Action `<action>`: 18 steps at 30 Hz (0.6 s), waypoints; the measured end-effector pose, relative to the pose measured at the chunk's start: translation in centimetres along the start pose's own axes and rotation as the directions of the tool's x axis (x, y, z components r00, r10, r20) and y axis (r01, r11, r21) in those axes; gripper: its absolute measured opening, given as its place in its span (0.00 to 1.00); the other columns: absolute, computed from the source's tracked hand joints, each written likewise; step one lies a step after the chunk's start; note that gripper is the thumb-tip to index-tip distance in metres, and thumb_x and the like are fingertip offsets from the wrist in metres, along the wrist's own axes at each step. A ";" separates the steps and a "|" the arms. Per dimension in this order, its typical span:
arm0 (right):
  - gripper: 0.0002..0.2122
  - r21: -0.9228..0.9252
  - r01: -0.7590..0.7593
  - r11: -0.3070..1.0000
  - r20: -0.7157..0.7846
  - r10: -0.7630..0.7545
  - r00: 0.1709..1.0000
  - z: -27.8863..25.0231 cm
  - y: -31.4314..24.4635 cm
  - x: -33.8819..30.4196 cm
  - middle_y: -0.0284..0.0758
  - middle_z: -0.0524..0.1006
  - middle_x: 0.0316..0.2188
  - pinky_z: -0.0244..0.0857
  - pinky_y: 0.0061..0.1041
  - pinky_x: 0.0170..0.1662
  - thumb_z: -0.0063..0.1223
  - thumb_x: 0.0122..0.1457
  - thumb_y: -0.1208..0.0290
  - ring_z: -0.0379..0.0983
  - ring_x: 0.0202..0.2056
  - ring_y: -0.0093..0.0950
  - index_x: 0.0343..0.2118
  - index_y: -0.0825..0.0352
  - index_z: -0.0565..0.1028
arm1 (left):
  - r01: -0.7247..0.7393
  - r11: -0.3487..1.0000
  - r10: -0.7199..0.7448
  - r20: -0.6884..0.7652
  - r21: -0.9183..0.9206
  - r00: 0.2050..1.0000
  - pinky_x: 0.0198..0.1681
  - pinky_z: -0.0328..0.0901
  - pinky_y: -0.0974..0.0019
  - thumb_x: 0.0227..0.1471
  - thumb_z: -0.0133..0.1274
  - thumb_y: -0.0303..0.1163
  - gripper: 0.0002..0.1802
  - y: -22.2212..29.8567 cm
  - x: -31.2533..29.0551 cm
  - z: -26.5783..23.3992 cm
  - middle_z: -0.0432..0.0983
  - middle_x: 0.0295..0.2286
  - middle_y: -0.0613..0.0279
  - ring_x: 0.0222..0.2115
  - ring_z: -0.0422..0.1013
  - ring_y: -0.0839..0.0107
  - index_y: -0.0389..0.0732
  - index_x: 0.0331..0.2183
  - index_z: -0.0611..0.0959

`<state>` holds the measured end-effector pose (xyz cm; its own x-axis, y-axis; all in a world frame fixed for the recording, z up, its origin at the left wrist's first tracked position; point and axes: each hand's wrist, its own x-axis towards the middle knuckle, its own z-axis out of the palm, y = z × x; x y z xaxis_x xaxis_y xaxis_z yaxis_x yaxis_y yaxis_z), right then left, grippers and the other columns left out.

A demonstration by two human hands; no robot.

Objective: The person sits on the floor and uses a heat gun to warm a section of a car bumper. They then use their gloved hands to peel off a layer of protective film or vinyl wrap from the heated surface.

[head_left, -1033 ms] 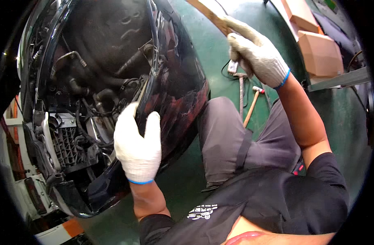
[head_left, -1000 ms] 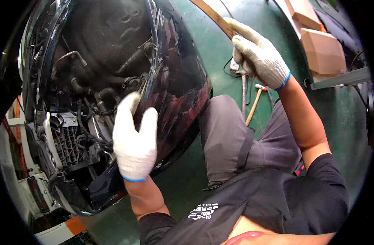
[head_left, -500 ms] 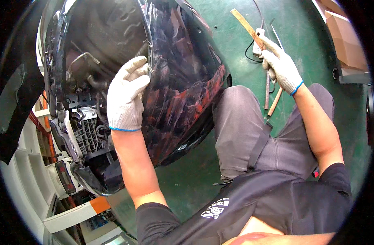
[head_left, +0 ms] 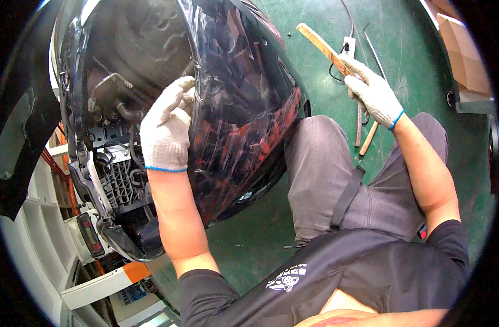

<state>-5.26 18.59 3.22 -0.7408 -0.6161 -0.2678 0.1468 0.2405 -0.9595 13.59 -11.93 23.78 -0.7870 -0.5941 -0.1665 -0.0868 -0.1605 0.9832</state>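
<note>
A dark car body panel point(head_left: 244, 109), scraped and streaked with red, curves down in front of me. At its inner edge is my left hand point(head_left: 167, 125) in a white knit glove, fingers bent inward over the open cavity. The fingertips are partly hidden, and whatever they hold cannot be made out. Over to the right, my gloved right hand point(head_left: 374, 95) is closed round one end of a flat tan bar point(head_left: 320, 43), which looks wooden. The bar points up and left toward the panel, apart from it.
Hammer-like tools with wooden handles point(head_left: 368, 139) and a thin metal rod point(head_left: 374, 52) lie on the green floor point(head_left: 314, 92). A white power strip point(head_left: 348, 46) trails a cable. Cardboard point(head_left: 461, 54) stands at the right; a white shelf point(head_left: 40, 229) is at the left.
The tan bar has shifted left and slightly down with my right hand. My left hand has turned a little at the panel edge, its fingers tucking further in.
</note>
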 end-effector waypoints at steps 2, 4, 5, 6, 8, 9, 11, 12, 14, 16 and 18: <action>0.25 -0.016 0.003 1.000 0.000 -0.003 1.000 0.0 0.2 0.2 0.27 0.71 0.28 0.60 0.18 0.28 0.52 0.67 0.61 0.62 0.24 0.16 0.67 0.49 0.67 | 0.081 0.988 -0.081 0.005 -0.131 0.997 0.54 0.69 0.58 0.59 0.55 0.30 0.20 0.4 0.0 0.2 0.79 0.43 0.40 0.46 0.75 0.54 0.22 0.47 0.80; 0.25 -0.015 -0.021 1.000 0.006 0.021 1.000 -0.1 -0.1 0.2 0.27 0.71 0.28 0.61 0.19 0.28 0.52 0.66 0.61 0.63 0.25 0.17 0.67 0.49 0.67 | 0.099 0.982 -0.097 0.021 -0.161 0.995 0.53 0.69 0.56 0.59 0.55 0.30 0.20 0.5 -0.1 0.6 0.79 0.43 0.38 0.45 0.76 0.52 0.21 0.46 0.81; 0.25 -0.018 -0.033 0.999 0.012 0.033 0.999 -0.1 -0.3 0.2 0.28 0.72 0.29 0.62 0.19 0.29 0.53 0.66 0.61 0.63 0.25 0.17 0.67 0.50 0.68 | 0.087 0.987 -0.087 0.010 -0.135 0.996 0.52 0.70 0.57 0.59 0.55 0.30 0.20 0.4 0.0 0.5 0.80 0.42 0.38 0.44 0.76 0.53 0.22 0.46 0.81; 0.25 -0.021 -0.044 0.999 0.017 0.044 0.999 -0.2 -0.5 0.1 0.28 0.72 0.29 0.62 0.19 0.30 0.53 0.66 0.61 0.64 0.26 0.17 0.67 0.50 0.68 | 0.076 0.991 -0.076 -0.001 -0.110 0.997 0.52 0.70 0.57 0.60 0.55 0.30 0.19 0.2 0.1 0.4 0.80 0.41 0.39 0.44 0.76 0.53 0.22 0.46 0.81; 0.25 -0.019 -0.026 0.999 0.013 0.026 1.000 -0.2 -0.5 0.2 0.28 0.73 0.30 0.63 0.19 0.32 0.53 0.66 0.61 0.65 0.27 0.17 0.66 0.51 0.68 | 0.078 0.993 -0.079 -0.007 -0.084 0.997 0.50 0.71 0.57 0.60 0.55 0.31 0.19 0.0 0.5 0.1 0.80 0.41 0.40 0.42 0.77 0.54 0.22 0.45 0.82; 0.25 -0.014 0.004 1.000 0.004 -0.004 1.000 -0.1 0.0 0.4 0.28 0.73 0.31 0.63 0.19 0.33 0.53 0.66 0.61 0.65 0.28 0.17 0.66 0.52 0.69 | 0.091 0.992 -0.092 -0.003 -0.083 0.996 0.49 0.71 0.57 0.60 0.54 0.31 0.19 -0.1 0.7 -0.1 0.81 0.40 0.41 0.41 0.77 0.55 0.23 0.45 0.82; 0.25 -0.011 0.029 1.000 -0.001 -0.029 1.000 -0.2 0.2 0.6 0.27 0.71 0.29 0.61 0.18 0.30 0.52 0.66 0.63 0.64 0.26 0.16 0.67 0.54 0.67 | 0.122 0.988 -0.121 0.017 -0.098 0.992 0.47 0.72 0.59 0.61 0.54 0.33 0.18 0.1 0.6 0.1 0.81 0.39 0.44 0.39 0.77 0.58 0.25 0.43 0.83; 0.26 -0.013 0.024 1.000 0.002 -0.024 1.000 -0.2 0.0 0.5 0.26 0.69 0.27 0.59 0.17 0.26 0.51 0.67 0.65 0.61 0.23 0.15 0.68 0.56 0.66 | 0.115 0.990 -0.113 0.028 -0.085 0.993 0.46 0.72 0.60 0.62 0.54 0.33 0.18 0.0 0.7 -0.2 0.82 0.39 0.45 0.39 0.77 0.59 0.25 0.43 0.83; 0.26 -0.002 0.025 1.000 -0.003 -0.025 1.000 -0.3 0.0 0.6 0.25 0.67 0.25 0.55 0.16 0.22 0.49 0.67 0.67 0.58 0.20 0.14 0.69 0.57 0.64 | 0.101 0.993 -0.097 0.052 -0.062 0.994 0.46 0.71 0.60 0.62 0.53 0.35 0.19 -0.2 0.8 -0.5 0.82 0.38 0.46 0.39 0.77 0.60 0.26 0.43 0.83; 0.26 0.023 0.039 0.999 -0.020 -0.039 0.999 -0.3 0.2 0.7 0.25 0.67 0.24 0.54 0.16 0.21 0.49 0.67 0.67 0.58 0.18 0.14 0.69 0.58 0.64 | 0.037 0.996 -0.045 0.101 0.080 0.994 0.48 0.71 0.62 0.65 0.50 0.34 0.17 0.2 0.2 0.3 0.82 0.41 0.51 0.40 0.77 0.63 0.29 0.45 0.83; 0.26 0.023 0.021 1.000 -0.027 -0.021 0.999 -0.3 0.3 0.8 0.25 0.67 0.24 0.54 0.16 0.21 0.49 0.67 0.66 0.58 0.19 0.14 0.69 0.59 0.64 | -0.172 0.942 0.139 0.133 0.287 0.981 0.49 0.71 0.62 0.66 0.48 0.34 0.17 -0.1 -0.5 1.3 0.81 0.42 0.53 0.41 0.77 0.65 0.30 0.45 0.83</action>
<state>-6.00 18.40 2.80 -0.7612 -0.6003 -0.2455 0.1462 0.2099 -0.9667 13.21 -10.64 23.84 -0.8658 -0.5001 -0.0168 -0.1214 0.1773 0.9766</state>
